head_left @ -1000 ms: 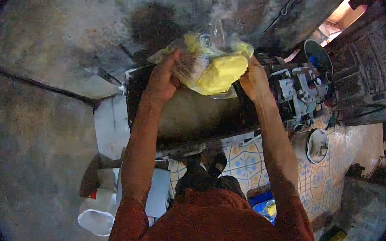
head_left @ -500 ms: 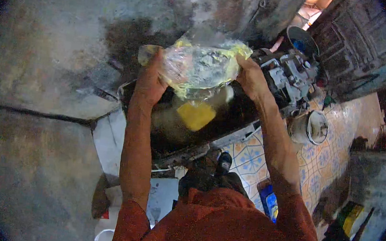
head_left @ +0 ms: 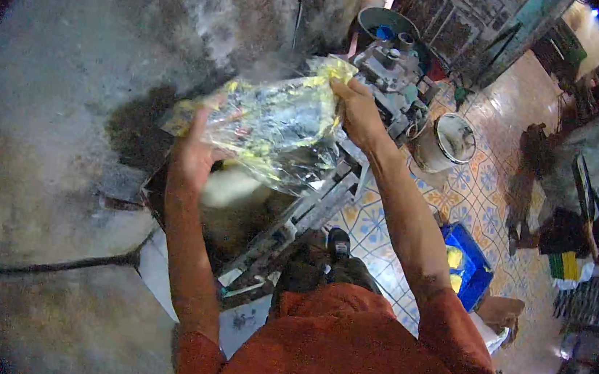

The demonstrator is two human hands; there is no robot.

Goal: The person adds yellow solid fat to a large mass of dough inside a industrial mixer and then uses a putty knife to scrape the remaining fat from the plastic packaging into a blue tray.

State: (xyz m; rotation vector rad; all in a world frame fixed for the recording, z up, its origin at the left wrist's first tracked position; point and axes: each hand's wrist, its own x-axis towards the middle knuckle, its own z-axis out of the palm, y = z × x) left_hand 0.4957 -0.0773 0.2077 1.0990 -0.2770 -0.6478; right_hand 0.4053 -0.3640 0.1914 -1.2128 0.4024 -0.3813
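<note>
stretching a clear, crinkled plastic bag smeared with yellow (head_left: pixel 277 122) between them, your two hands are closed on its opposite ends. your left hand (head_left: pixel 193 157) clamps the left end, thumb uppermost; your right hand (head_left: pixel 354 105) pinches the upper right corner between thumb and fingers. gripping it that far apart seems to spread the film flat, leaving its middle free. the bag hangs over a long, dark trough with a grey edge (head_left: pixel 287 233), probably so anything loose drops inside (a pale, blurred mass (head_left: pixel 230 185) shows there, too smeared to identify). past your right hand sits grey, blocky machinery (head_left: pixel 392 72); nearer you, a whitish round bucket (head_left: pixel 452 141) and a blue rectangular tray (head_left: pixel 478 282) holding yellow pieces (head_left: pixel 455 259), apparently within easy reach, stand on patterned floor tiles (head_left: pixel 386 269).
</note>
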